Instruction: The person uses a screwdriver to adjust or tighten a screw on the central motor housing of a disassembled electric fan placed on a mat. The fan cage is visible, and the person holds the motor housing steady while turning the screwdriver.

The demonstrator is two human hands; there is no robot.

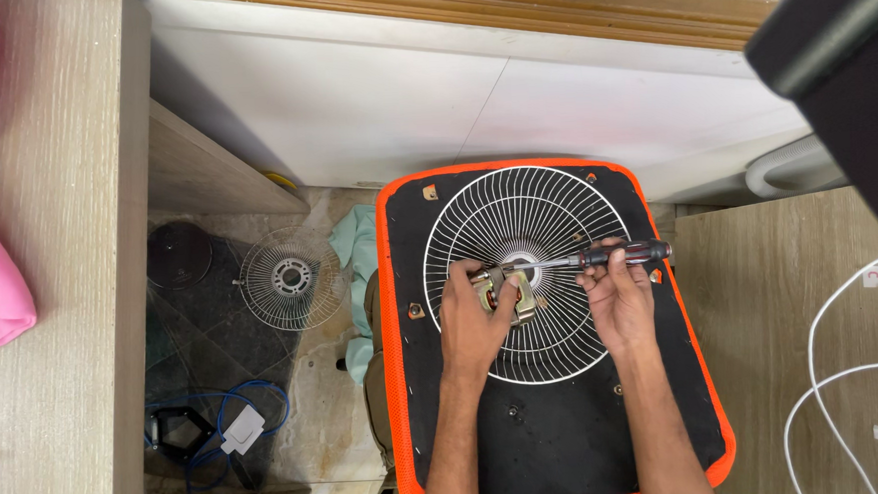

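Motor (506,292) on fan guard (554,341), guard on seat (569,431)

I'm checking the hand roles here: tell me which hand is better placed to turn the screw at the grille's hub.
Right. The right hand already grips the screwdriver, whose tip meets the hub of the white wire grille. The left hand is busy steadying the small motor.

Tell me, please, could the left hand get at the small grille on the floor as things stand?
Probably not right away: the left hand is gripping the motor on the big grille, and the small grille lies lower, past the black board's orange edge.
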